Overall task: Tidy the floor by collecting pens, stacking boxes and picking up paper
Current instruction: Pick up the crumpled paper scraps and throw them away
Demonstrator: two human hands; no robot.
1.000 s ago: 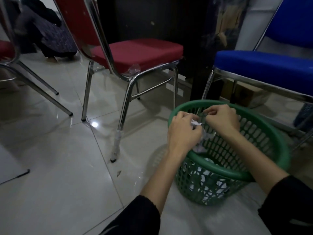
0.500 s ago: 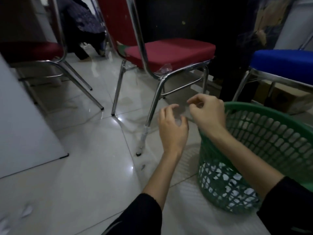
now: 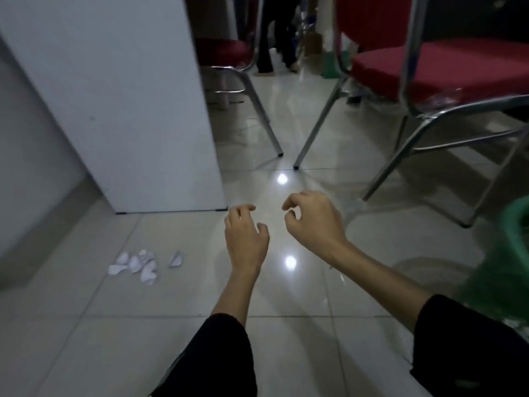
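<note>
Paper scraps [image 3: 136, 265] left of fingers [image 3: 243, 209]

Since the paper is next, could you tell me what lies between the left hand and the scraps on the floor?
In the head view, only bare glossy floor tile lies between the empty left hand and the white paper scraps to its left.
</note>
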